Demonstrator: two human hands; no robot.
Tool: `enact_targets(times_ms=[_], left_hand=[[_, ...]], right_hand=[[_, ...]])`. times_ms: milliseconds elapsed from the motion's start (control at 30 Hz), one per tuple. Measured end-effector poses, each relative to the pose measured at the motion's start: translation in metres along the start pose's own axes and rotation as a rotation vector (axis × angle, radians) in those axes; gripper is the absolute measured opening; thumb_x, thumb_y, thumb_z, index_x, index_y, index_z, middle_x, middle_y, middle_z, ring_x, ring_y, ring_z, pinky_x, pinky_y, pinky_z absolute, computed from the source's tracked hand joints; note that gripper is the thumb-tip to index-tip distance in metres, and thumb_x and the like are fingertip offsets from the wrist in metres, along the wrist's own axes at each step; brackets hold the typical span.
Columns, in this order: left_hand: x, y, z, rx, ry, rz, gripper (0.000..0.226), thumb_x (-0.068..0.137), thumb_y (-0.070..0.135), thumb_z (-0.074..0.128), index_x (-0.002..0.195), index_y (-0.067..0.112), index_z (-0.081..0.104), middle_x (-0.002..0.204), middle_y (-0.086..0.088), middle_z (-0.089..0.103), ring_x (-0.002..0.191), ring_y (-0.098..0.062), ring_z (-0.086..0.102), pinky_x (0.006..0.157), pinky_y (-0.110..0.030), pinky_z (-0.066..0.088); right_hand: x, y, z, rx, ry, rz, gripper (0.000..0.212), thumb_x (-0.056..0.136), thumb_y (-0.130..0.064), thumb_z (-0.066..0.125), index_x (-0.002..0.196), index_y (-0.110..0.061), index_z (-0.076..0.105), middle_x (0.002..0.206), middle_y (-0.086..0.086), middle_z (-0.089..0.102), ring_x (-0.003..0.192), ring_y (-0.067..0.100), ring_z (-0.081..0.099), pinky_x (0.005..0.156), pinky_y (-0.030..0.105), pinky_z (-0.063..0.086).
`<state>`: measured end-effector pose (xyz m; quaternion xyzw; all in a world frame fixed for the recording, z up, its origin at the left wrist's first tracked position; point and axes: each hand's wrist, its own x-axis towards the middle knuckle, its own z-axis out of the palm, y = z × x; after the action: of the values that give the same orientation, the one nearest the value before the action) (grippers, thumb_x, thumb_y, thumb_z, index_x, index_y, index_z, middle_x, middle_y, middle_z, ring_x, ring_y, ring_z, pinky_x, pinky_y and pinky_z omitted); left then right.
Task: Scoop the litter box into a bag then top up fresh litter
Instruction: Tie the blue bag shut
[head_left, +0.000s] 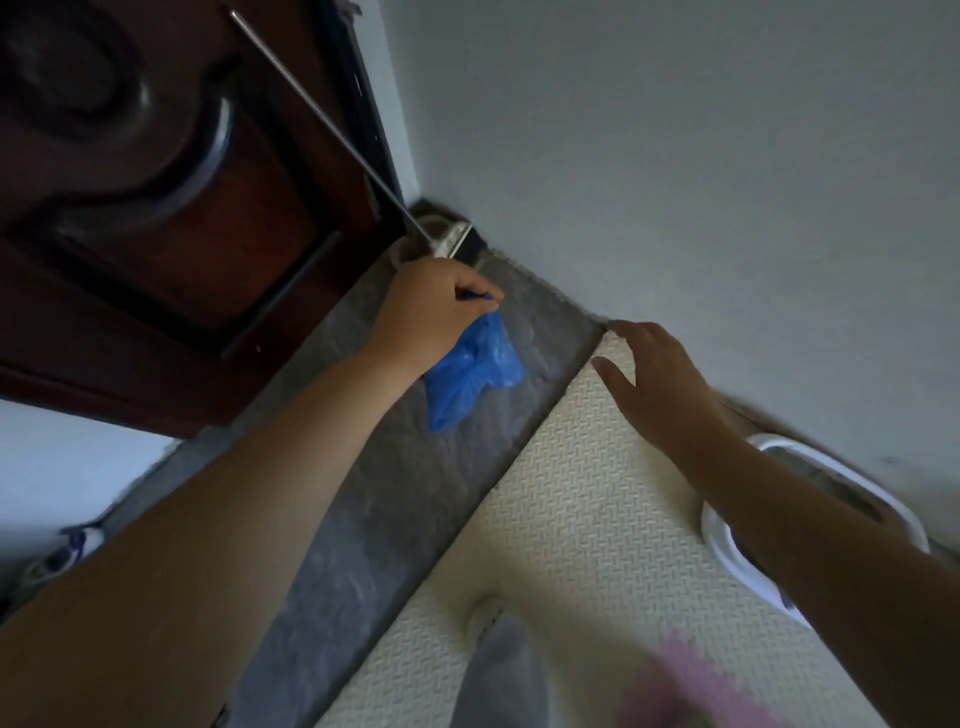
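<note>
L hand (434, 306) is clamped on the neck of the blue bag (472, 371), which hangs over the grey floor strip (405, 493) by the door (156, 208). R hand (657, 384) is spread, holding nothing, above the cream mat (545, 519) near the wall (675, 156). The litter box (737, 566) sits far R, half under my forearm. I'd keep the neck pinched tight, bag low. Tight corner: a broom handle (332, 129) leans just ahead; free room is prob. back along the strip.

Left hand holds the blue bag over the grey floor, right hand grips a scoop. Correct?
No: the head view shows the right hand open and empty over the cream mat. The left hand does hold the blue bag over the grey floor.
</note>
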<state>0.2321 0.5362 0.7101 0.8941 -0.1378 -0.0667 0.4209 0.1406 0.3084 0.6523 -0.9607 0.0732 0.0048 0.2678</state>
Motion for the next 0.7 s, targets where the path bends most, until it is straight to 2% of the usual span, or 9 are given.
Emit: enact_targets(times_ms=[200, 300, 400, 533, 600, 700], left_hand=[[0.017, -0.017, -0.031, -0.019, 0.084, -0.057, 0.013, 0.084, 0.008, 0.068, 0.093, 0.014, 0.076, 0.084, 0.008, 0.069, 0.074, 0.005, 0.062, 0.075, -0.008, 0.048], [0.033, -0.024, -0.044, 0.002, 0.118, -0.053, 0.012, 0.083, 0.011, 0.07, 0.094, 0.013, 0.076, 0.087, 0.006, 0.071, 0.072, 0.011, 0.06, 0.073, -0.003, 0.045], [0.05, -0.022, -0.064, 0.01, 0.154, -0.024, 0.014, 0.083, 0.012, 0.071, 0.096, 0.011, 0.075, 0.088, 0.003, 0.071, 0.075, 0.003, 0.063, 0.071, -0.005, 0.046], [0.07, -0.015, -0.089, 0.01, 0.148, 0.02, 0.013, 0.082, 0.01, 0.072, 0.094, 0.01, 0.075, 0.083, 0.006, 0.069, 0.071, 0.011, 0.061, 0.069, -0.005, 0.044], [0.081, -0.014, -0.092, -0.017, 0.117, 0.006, 0.013, 0.081, 0.009, 0.072, 0.093, 0.01, 0.075, 0.082, 0.007, 0.069, 0.073, 0.009, 0.062, 0.069, -0.005, 0.044], [0.101, -0.019, -0.091, -0.067, 0.103, -0.018, 0.012, 0.08, 0.009, 0.074, 0.092, 0.013, 0.075, 0.084, 0.011, 0.069, 0.078, 0.004, 0.064, 0.072, -0.007, 0.046]], right_hand=[[0.019, -0.04, 0.002, -0.039, -0.029, -0.086, 0.051, 0.088, -0.033, 0.061, 0.132, -0.01, 0.049, 0.129, 0.01, 0.052, 0.122, 0.029, 0.046, 0.101, 0.037, 0.036], [0.039, -0.059, 0.025, 0.004, -0.138, -0.074, 0.063, 0.084, -0.038, 0.066, 0.137, -0.013, 0.043, 0.136, 0.007, 0.047, 0.127, 0.025, 0.042, 0.104, 0.033, 0.033], [0.065, -0.075, 0.054, 0.032, -0.254, -0.074, 0.075, 0.08, -0.043, 0.069, 0.142, -0.015, 0.037, 0.142, 0.005, 0.043, 0.13, 0.024, 0.04, 0.106, 0.037, 0.034], [0.107, -0.081, 0.081, 0.051, -0.34, -0.07, 0.081, 0.073, -0.042, 0.074, 0.142, -0.019, 0.038, 0.141, 0.004, 0.045, 0.129, 0.023, 0.044, 0.105, 0.04, 0.038], [0.128, -0.078, 0.085, 0.013, -0.356, -0.088, 0.075, 0.076, -0.036, 0.072, 0.141, -0.021, 0.039, 0.139, 0.004, 0.048, 0.126, 0.025, 0.046, 0.102, 0.04, 0.041], [0.158, -0.073, 0.085, -0.044, -0.329, -0.056, 0.049, 0.083, -0.025, 0.062, 0.131, -0.028, 0.052, 0.126, -0.001, 0.058, 0.115, 0.022, 0.055, 0.091, 0.034, 0.045]])
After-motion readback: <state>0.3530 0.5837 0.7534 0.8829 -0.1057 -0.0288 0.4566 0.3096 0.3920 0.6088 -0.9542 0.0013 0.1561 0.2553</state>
